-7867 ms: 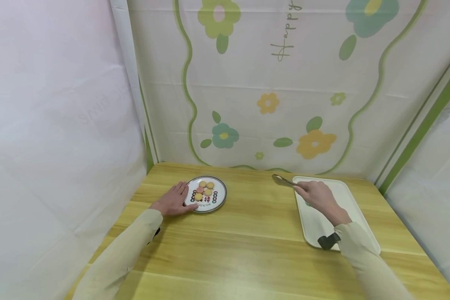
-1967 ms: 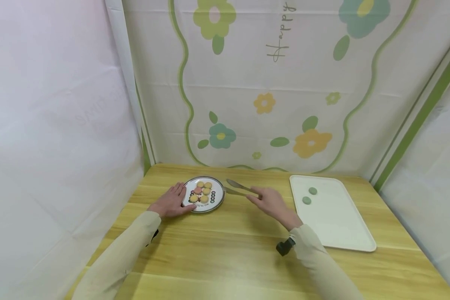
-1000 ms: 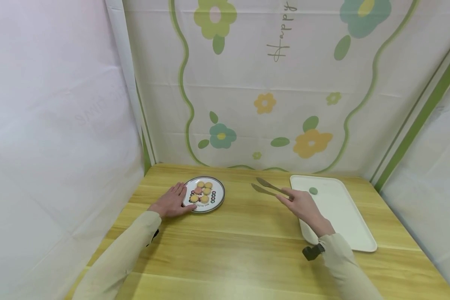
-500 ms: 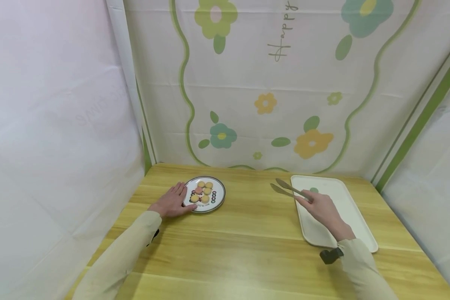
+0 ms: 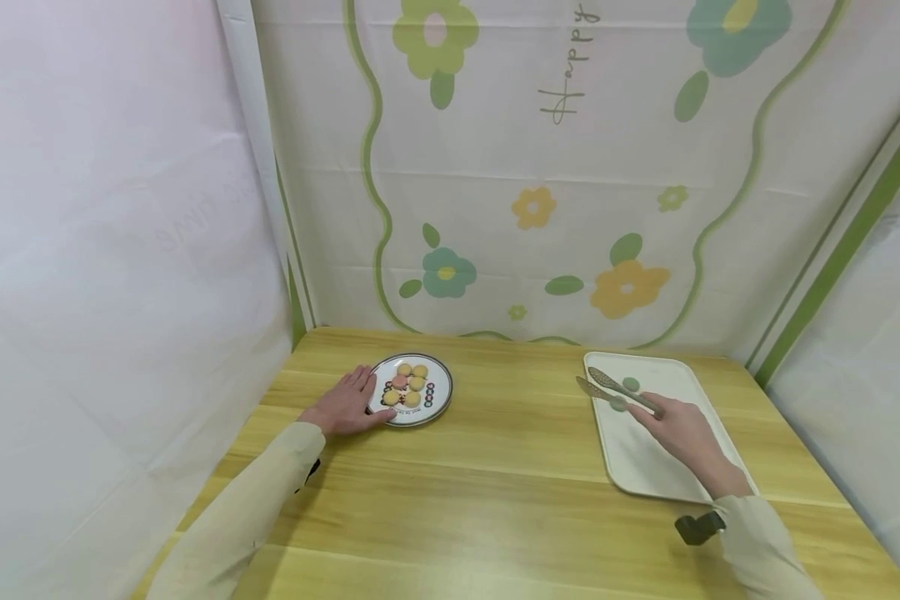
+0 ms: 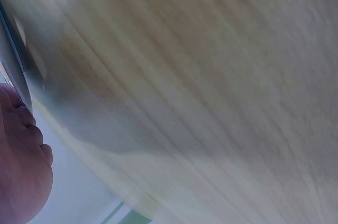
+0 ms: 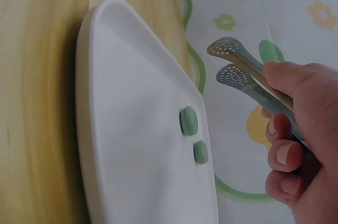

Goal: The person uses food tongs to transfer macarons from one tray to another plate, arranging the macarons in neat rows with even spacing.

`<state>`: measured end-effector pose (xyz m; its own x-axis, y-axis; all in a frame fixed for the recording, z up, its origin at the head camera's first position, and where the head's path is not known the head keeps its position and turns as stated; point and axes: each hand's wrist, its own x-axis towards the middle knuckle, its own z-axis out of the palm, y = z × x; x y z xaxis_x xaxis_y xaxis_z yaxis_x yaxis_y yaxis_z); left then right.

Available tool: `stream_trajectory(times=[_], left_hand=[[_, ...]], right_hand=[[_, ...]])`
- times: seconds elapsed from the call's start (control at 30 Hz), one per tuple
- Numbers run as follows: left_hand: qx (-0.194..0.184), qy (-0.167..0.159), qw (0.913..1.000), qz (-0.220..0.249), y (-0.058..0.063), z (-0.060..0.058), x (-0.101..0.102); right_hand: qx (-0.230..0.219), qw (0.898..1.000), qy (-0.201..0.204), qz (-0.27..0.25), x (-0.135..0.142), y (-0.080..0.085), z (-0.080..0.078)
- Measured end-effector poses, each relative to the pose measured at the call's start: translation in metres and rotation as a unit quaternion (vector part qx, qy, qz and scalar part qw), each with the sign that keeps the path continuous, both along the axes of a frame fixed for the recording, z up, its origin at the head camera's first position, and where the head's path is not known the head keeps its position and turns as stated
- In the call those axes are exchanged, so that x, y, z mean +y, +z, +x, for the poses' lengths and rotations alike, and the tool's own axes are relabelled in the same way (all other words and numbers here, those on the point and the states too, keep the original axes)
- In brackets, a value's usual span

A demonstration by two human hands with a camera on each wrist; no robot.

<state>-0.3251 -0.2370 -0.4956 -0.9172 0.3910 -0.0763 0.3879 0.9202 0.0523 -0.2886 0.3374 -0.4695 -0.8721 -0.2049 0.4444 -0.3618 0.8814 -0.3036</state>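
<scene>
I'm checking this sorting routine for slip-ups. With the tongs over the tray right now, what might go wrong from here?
1. The tongs are empty and their tips sit above the two green pieces; lowering carelessly might nudge one aside.
2. The pieces lie near the far left corner of the tray, so a knocked one may slide toward its rim.
3. The left hand only rests flat against the plate, so a bump could shift the cookies.

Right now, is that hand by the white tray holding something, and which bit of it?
Yes. The right hand grips metal tongs by their handle end; the spoon-shaped tips stick out, apart and empty.
</scene>
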Motion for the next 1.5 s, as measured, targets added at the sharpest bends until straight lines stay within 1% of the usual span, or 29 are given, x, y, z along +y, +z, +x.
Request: stream_trajectory(times=[0.1, 0.17, 0.4, 0.6, 0.73, 0.83, 1.0, 1.23, 1.5], left_hand=[[0.003, 0.001, 1.0, -0.001, 0.0, -0.001, 0.0], [0.005, 0.0, 1.0, -0.001, 0.0, -0.001, 0.0], [0.007, 0.001, 1.0, 0.002, -0.001, -0.003, 0.001], [0.009, 0.0, 1.0, 0.004, -0.001, -0.003, 0.001], [0.012, -0.001, 0.9999, 0.001, 0.0, -0.002, 0.002], [0.014, -0.003, 0.9999, 0.001, -0.001, -0.002, 0.001], [0.009, -0.002, 1.0, -0.002, -0.002, -0.002, 0.001], [0.008, -0.002, 1.0, 0.001, -0.003, -0.002, -0.001], [0.003, 0.0, 1.0, -0.001, -0.002, -0.001, -0.001]], right_hand=[[0.008, 1.0, -0.001, 0.003, 0.008, -0.001, 0.001], [0.004, 1.0, -0.004, 0.006, 0.014, -0.002, 0.001], [-0.029, 0.999, -0.018, 0.016, 0.03, -0.003, 0.005], [-0.046, 0.999, -0.02, 0.018, 0.04, -0.003, 0.004], [-0.073, 0.997, -0.019, 0.023, 0.045, -0.003, 0.004], [-0.098, 0.995, -0.015, 0.026, 0.048, -0.001, 0.004], [-0.122, 0.992, -0.007, 0.044, 0.049, 0.003, 0.003], [-0.141, 0.988, 0.011, 0.061, 0.045, 0.014, -0.001], [-0.162, 0.984, 0.019, 0.077, 0.044, 0.022, -0.003]])
